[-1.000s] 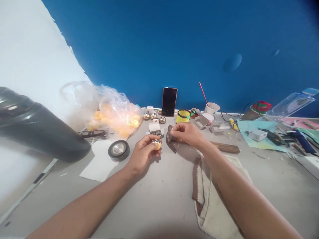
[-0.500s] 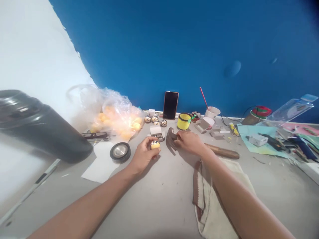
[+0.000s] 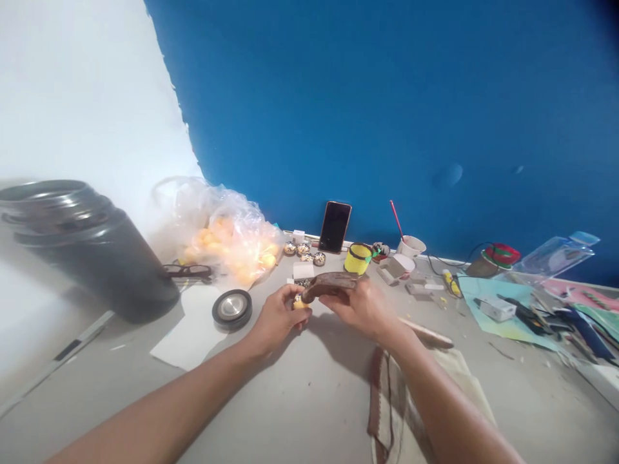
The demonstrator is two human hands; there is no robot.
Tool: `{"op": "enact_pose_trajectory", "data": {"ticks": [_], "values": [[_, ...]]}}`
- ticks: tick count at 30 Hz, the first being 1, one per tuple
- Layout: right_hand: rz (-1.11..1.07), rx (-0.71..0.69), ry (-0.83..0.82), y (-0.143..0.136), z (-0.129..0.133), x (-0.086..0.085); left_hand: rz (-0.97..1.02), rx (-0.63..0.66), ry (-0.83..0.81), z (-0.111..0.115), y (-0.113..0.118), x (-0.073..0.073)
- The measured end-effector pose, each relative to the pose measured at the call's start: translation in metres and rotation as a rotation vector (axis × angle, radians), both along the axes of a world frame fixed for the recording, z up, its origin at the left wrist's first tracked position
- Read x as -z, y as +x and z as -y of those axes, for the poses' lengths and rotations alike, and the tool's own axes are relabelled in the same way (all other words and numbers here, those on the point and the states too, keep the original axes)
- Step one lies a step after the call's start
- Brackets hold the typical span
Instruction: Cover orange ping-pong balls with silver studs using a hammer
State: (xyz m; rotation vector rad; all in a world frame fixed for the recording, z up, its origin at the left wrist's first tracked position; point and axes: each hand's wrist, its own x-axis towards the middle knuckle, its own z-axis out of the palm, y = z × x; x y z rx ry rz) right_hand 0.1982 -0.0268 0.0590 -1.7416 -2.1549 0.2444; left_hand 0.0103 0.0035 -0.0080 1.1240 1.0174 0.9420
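Beyond the cloth, the hammer is being gripped near its head by the right hand, its handle slanting right and slightly nearer. The head's long axis is being held roughly crosswise, its left end being pointed at the ball, which is being pinched by the left hand. Behind, a box is being partly hidden; farther, a phone is being propped up.

Bare forearms aslant inward; left grip in a pinch; right grip curled, close beside
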Motion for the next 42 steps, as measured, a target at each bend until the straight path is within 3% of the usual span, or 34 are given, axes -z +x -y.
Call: {"op": "enact_pose_trajectory", "data": {"ticks": [4, 9, 14, 19, 23, 27, 31, 36, 42], "values": [[-0.072, 0.017, 0.025, 0.001, 0.002, -0.007, 0.013, -0.015, 0.011, -0.001, 0.0, 0.002], [0.004, -0.006, -0.045, -0.001, 0.003, -0.006, 0.015, 0.01, 0.01, -0.001, -0.001, 0.002], [-0.011, 0.012, 0.042, -0.001, 0.003, -0.005, 0.009, 0.013, 0.029, 0.0, 0.0, 0.002], [0.034, 0.037, -0.038, -0.002, 0.004, -0.008, 0.03, -0.004, 0.005, 0.001, 0.001, 0.002], [-0.022, 0.024, 0.033, -0.002, 0.006, -0.01, 0.024, -0.026, 0.016, 0.001, 0.002, 0.0], [0.002, 0.011, -0.059, -0.001, 0.005, -0.009, 0.016, -0.016, 0.004, 0.002, 0.003, -0.001], [-0.031, 0.026, -0.009, 0.001, 0.004, -0.009, 0.017, -0.019, 0.009, 0.002, 0.003, 0.0], [-0.101, -0.063, -0.12, 0.002, 0.004, -0.012, 0.009, 0.009, 0.001, 0.001, 0.001, 0.004], [0.063, 0.106, -0.112, 0.009, -0.003, -0.014, 0.031, 0.042, -0.043, -0.004, -0.002, 0.005]]}}
